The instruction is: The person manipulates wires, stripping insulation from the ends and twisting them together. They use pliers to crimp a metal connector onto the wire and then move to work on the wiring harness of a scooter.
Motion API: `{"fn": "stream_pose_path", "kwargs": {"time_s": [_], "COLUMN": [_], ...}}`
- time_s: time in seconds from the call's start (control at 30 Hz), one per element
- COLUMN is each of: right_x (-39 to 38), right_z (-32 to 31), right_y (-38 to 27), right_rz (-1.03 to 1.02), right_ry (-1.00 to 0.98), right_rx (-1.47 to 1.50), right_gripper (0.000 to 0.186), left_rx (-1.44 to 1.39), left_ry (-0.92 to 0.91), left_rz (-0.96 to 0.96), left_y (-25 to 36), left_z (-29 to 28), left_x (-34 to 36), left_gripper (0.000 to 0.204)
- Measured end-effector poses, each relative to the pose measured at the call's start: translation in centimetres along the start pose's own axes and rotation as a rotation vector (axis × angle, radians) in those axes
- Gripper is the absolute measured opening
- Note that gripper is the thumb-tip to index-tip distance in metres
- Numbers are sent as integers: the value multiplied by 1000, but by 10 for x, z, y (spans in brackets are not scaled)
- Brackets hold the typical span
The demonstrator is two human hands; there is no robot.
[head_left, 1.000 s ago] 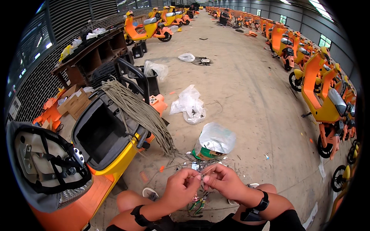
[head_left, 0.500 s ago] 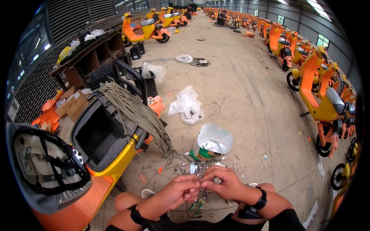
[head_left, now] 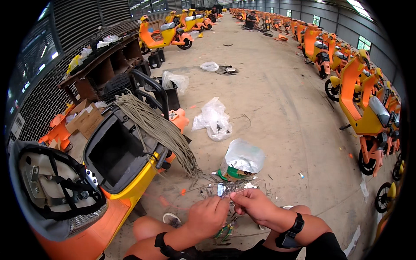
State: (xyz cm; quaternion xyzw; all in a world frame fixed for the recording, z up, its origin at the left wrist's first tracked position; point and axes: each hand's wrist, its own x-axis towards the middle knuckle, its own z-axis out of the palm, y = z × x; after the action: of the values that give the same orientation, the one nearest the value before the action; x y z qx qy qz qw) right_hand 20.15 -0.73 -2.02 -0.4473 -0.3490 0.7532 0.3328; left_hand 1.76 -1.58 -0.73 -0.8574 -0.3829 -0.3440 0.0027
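My left hand [head_left: 209, 217] and my right hand [head_left: 255, 207] meet at their fingertips, low in the middle of the view. Both are closed in a pinch; a small, thin piece seems to be between them, but its kind cannot be made out. Beneath them lies a pair of pliers [head_left: 225, 230] with green handles, partly hidden by my left hand. Cut wire scraps [head_left: 216, 191] litter the floor just beyond my fingers. Behind the scraps stands a green and white bucket [head_left: 234, 172] lined with a clear plastic bag.
At the left, a yellow and orange scooter [head_left: 138, 184] carries a bundle of grey-green cords [head_left: 158, 130] and an upturned seat [head_left: 54, 186]. Clear plastic bags [head_left: 214, 119] lie ahead. Rows of scooters [head_left: 359, 104] line the right. Far off, a person [head_left: 251, 19] sits on the floor.
My left hand has turned so its back now faces up. My right hand stays pinched, shifted slightly. The whole view has moved a little.
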Motion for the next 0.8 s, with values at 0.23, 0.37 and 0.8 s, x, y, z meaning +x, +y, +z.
{"fn": "stream_pose_path", "kwargs": {"time_s": [0.23, 0.37, 0.8], "right_x": [-9, -14, -14], "right_z": [10, 8, 2], "right_y": [-5, -12, -17], "right_rz": [-331, -508, -711], "right_ry": [10, -22, 52], "right_rx": [-71, -263, -668], "right_gripper": [19, 23, 9], "left_rx": [-879, -1505, -1742], "left_ry": [-139, -240, -382], "left_rz": [-675, -969, -1082], "left_y": [-2, -12, -15], "left_z": [-6, -10, -5], "left_x": [3, 8, 5], "left_gripper": [14, 12, 10]}}
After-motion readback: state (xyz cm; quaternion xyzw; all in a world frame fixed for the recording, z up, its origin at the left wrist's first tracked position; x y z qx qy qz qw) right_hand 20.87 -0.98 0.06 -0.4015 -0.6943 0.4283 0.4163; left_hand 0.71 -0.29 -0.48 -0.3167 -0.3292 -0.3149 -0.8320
